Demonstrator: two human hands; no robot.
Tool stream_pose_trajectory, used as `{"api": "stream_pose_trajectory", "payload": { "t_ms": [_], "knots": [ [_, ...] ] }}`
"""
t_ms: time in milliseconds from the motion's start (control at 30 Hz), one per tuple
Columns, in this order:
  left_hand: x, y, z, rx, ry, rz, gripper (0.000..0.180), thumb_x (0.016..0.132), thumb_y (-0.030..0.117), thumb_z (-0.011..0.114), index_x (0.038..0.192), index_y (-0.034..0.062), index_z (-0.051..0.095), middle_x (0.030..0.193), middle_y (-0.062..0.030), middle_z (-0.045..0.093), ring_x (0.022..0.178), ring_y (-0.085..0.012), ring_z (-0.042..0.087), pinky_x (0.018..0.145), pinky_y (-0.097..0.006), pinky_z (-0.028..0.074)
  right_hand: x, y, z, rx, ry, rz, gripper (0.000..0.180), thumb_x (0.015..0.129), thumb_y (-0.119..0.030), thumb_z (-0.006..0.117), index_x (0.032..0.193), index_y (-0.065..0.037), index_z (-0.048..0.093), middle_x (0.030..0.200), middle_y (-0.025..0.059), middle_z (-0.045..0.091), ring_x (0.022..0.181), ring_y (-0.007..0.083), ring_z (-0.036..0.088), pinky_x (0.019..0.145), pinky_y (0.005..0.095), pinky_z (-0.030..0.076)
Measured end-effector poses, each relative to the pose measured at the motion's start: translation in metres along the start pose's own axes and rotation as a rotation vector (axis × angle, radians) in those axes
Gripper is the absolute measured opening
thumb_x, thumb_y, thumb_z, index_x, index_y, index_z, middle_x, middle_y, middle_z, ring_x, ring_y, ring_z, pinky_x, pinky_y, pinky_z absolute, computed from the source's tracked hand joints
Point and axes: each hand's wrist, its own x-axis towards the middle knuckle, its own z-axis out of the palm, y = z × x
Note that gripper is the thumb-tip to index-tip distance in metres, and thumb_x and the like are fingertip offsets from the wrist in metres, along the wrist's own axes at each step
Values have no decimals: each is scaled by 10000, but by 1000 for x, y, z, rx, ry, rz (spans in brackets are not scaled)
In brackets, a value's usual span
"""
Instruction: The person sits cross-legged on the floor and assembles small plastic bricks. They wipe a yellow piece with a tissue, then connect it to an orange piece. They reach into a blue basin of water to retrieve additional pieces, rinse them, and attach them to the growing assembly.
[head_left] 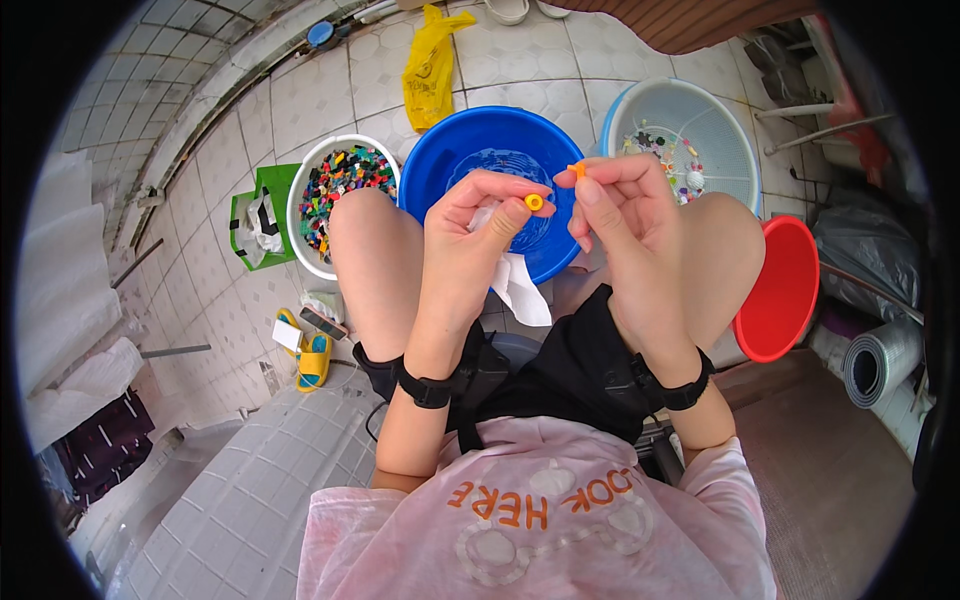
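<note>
My left hand (478, 210) is closed, its thumb and forefinger pinching a small round yellow toy piece (534, 203) with a hole in its end. A white tissue (522, 292) is tucked in the same hand and hangs down below it. Close by on the right, my right hand (630, 205) pinches a small orange piece (578, 171) between its fingertips; its exact kind is too small to make out. Both hands are raised over a blue basin (424, 150) with water in it, and the two pieces are apart.
Left of the basin stands a white tub (294, 215) full of colourful toy bricks. At right, a pale strainer basket (738, 150) holds several small pieces. A red basin (785, 290) leans by my right knee. Yellow plastic bag (430, 75), green bag (280, 190) and yellow slippers (313, 362) lie around.
</note>
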Motion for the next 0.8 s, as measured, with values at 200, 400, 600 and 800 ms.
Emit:
{"api": "stream_pose_trajectory", "payload": {
  "t_ms": [200,400,600,800],
  "knots": [
    [1,0,-2,-11,-20,-33,104,927,132,634,993,53,619,877,-18,637,592,-9,401,507,-162,295,-6,-6,1,-142,-102,-42,223,930,-44,586,1146,-9,543,956,48,567,777,65,544,693,201,458],
    [4,1,-10,-100,-86,-210,142,886,160,697,961,95,595,834,45,589,652,0,461,539,-153,335,-5,-3,3,-419,-144,-98,167,903,4,601,1067,7,632,952,32,539,788,61,541,717,189,448],
    [9,6,-14,-107,-121,-273,235,880,214,710,1040,85,596,919,24,586,793,-34,527,667,-180,425,-1,-5,9,-435,-108,-48,169,909,0,603,1078,-4,604,865,10,567,692,36,511,606,161,398],
    [-2,44,-38,62,58,70,392,854,82,679,1199,29,500,1173,-47,540,1103,-111,511,921,-251,438,12,0,20,-445,12,-60,150,932,-84,608,1068,-29,579,823,4,577,634,25,490,562,148,372]
  ]
}}
